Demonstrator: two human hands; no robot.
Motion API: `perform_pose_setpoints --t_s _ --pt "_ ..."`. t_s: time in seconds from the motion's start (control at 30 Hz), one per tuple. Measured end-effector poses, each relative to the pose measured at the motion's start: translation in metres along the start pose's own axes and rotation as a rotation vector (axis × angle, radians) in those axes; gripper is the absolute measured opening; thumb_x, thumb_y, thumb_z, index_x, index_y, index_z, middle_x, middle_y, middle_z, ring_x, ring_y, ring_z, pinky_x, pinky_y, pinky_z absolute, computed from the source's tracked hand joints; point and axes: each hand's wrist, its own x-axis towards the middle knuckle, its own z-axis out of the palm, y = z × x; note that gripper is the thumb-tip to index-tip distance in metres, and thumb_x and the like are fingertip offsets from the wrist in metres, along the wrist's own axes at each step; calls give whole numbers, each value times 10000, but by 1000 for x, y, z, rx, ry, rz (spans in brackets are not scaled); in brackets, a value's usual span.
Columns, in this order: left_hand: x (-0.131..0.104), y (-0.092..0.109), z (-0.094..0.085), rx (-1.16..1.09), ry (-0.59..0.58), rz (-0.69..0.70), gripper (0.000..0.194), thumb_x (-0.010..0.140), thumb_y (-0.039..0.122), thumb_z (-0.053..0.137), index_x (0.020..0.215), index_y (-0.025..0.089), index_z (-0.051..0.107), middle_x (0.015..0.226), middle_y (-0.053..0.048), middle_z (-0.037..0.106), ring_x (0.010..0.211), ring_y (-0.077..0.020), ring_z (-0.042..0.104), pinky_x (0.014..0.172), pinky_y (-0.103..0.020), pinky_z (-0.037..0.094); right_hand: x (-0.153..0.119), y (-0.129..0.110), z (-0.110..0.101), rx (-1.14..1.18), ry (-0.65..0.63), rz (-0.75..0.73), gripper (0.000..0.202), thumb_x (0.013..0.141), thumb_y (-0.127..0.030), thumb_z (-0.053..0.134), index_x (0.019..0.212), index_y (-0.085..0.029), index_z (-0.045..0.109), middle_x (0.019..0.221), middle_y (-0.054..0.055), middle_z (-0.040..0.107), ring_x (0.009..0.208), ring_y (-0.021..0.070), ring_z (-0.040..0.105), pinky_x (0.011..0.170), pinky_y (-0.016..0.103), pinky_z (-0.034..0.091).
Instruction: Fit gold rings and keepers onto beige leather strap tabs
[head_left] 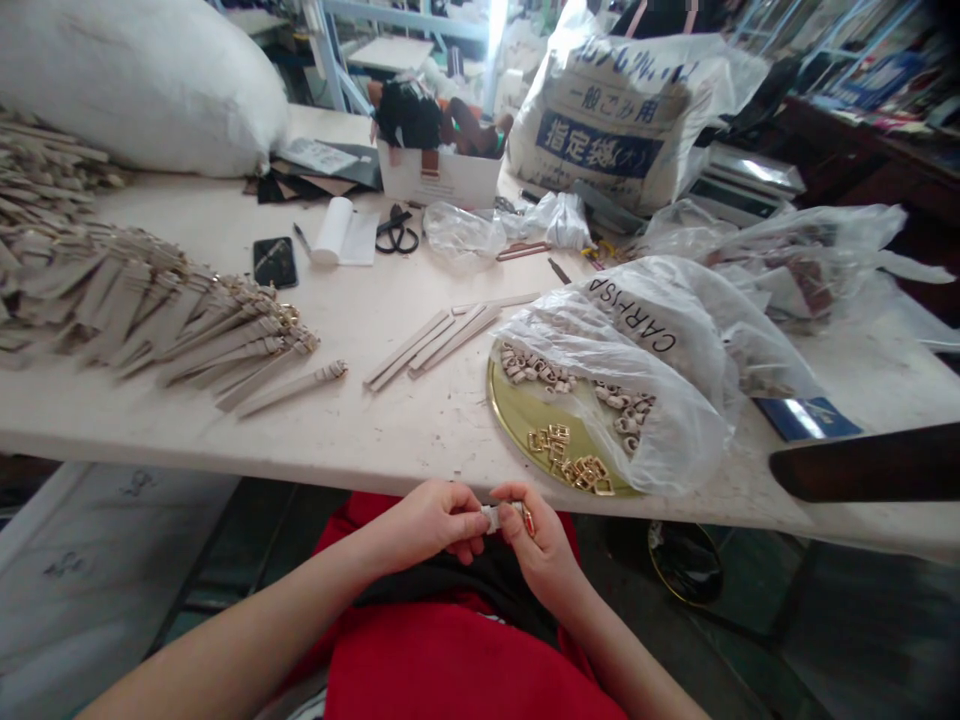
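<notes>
Just in front of the table edge, above my lap, both hands are closed on one pale strap (491, 517). My left hand (442, 522) pinches its left end between thumb and fingers. At the other end, the fingers of my right hand (536, 540) are closed round it beside a small gold buckle (529, 520). Most of the strap is hidden by my fingers. Beyond my right hand, loose gold buckles (589, 472) and small pale loops (628, 412) lie on a yellow-green round tray (517, 425). Several flat pale strips (431, 345) rest on the table.
A clear plastic bag (675, 350) partly covers the tray. Many finished-looking buckled straps (142, 300) are heaped at the left, with one single strap (292, 388) nearer. Farther back are a phone (275, 262), a white roll (332, 232), scissors (396, 232) and a box (442, 175).
</notes>
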Motion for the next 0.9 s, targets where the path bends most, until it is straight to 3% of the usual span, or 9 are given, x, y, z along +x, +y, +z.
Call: perform_pose_setpoints --t_s 0.23,0.43,0.6,0.73,0.9 --pt "-2 0 -7 156 -34 -6 387 727 527 488 672 146 532 580 5 596 462 -89 521 442 -176 360 3 -6 -1 -231 7 -140 163 847 -282 462 950 -211 567 764 40 625 661 178 561 620 289 398" --pt "-6 2 -7 201 -37 -12 319 737 464 482 657 156 515 573 10 584 457 -95 521 440 -180 357 1 -5 -6 -393 -83 -241 179 843 -259 460 976 -205 567 893 78 651 808 225 591 714 335 412" --pt "-11 3 -9 299 -88 58 323 794 399 383 639 157 531 587 12 586 475 -83 505 470 -173 356 -2 -5 -10 -268 -139 -170 169 862 -259 431 987 -204 532 880 60 637 792 192 590 700 300 424" --pt "-10 4 -7 313 -49 69 342 802 405 362 611 158 503 538 29 531 429 -70 436 446 -175 324 -3 -7 -10 -135 -155 -140 168 870 -261 425 1000 -204 516 904 48 617 823 171 577 718 269 428" --pt "-7 7 -5 316 3 94 387 811 468 351 652 152 509 545 29 503 448 -72 417 443 -181 305 -2 -3 0 -46 25 -60 203 880 -310 404 1000 -183 507 830 31 600 706 144 560 649 250 433"
